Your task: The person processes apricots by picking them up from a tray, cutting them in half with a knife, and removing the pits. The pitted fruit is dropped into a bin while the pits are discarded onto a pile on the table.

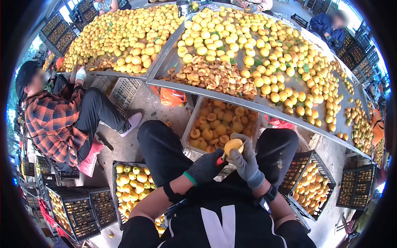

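Note:
A yellow-orange apricot is held in the fingers of my right hand, which wears a grey glove. My left hand, in a dark glove with a green cuff, is closed around the red handle of a small knife. The tool's tip is up against the fruit's lower left side; the blade is mostly hidden. Just beyond both hands, between my knees, stands a pale crate of halved apricots.
A metal-edged table carries many whole apricots and a heap of brownish pits and scraps. Full crates flank me at left and right. A person in a plaid shirt sits at left.

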{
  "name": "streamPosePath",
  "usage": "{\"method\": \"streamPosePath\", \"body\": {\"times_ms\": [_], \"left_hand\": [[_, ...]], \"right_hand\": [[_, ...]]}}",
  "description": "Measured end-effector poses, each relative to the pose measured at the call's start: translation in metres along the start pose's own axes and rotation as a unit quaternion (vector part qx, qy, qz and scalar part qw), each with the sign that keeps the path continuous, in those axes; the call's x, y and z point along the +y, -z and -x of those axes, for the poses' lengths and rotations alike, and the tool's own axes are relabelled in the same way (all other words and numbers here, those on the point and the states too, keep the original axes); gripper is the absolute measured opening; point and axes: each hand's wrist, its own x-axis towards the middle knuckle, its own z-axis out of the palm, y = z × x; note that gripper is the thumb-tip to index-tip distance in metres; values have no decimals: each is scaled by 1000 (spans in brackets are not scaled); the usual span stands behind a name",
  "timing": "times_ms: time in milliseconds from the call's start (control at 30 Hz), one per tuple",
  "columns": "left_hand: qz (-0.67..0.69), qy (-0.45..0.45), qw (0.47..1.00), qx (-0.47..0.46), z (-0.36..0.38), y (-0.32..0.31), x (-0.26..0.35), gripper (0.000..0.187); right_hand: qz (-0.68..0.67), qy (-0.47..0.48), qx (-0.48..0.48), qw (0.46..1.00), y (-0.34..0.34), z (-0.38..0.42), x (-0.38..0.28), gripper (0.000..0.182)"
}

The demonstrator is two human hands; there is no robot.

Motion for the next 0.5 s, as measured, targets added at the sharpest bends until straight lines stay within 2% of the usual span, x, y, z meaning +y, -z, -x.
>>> {"method": "streamPosePath", "body": {"times_ms": [133, 200, 233, 300, 333, 367, 400, 433, 467, 500], "left_hand": [[45, 63, 996, -42, 8, 8, 15, 34], [92, 71, 992, -52, 14, 14, 20, 35], [91, 70, 992, -53, 18, 19, 21, 35], [212, 82, 974, 7, 26, 29, 24, 18], [212, 83, 974, 6, 27, 34, 29, 18], [166, 49, 982, 70, 28, 39, 35, 17], [118, 14, 983, 137, 27, 44, 38, 16], [-13, -37, 985, 166, 26, 44, 33, 17], [-13, -35, 985, 167, 21, 44, 28, 17], [-84, -125, 972, 179, 15, 45, 25, 28]], "right_hand": [[-3, -27, 13, 1000, 2, -5, 2, 48], [47, 38, 56, 997, 0, -8, 6, 40], [47, 39, 57, 996, 6, -9, 9, 40], [-133, -133, 96, 978, 23, -12, 10, 40], [-134, -133, 98, 977, 23, -11, 9, 40], [-275, -229, 87, 930, 23, -10, 6, 43], [-406, -316, 72, 854, 22, -10, 3, 47], [-350, -320, 83, 876, 15, -6, 6, 52], [-350, -321, 81, 876, 13, -2, 7, 52], [-384, -325, 31, 863, 10, 0, 5, 51]]}}
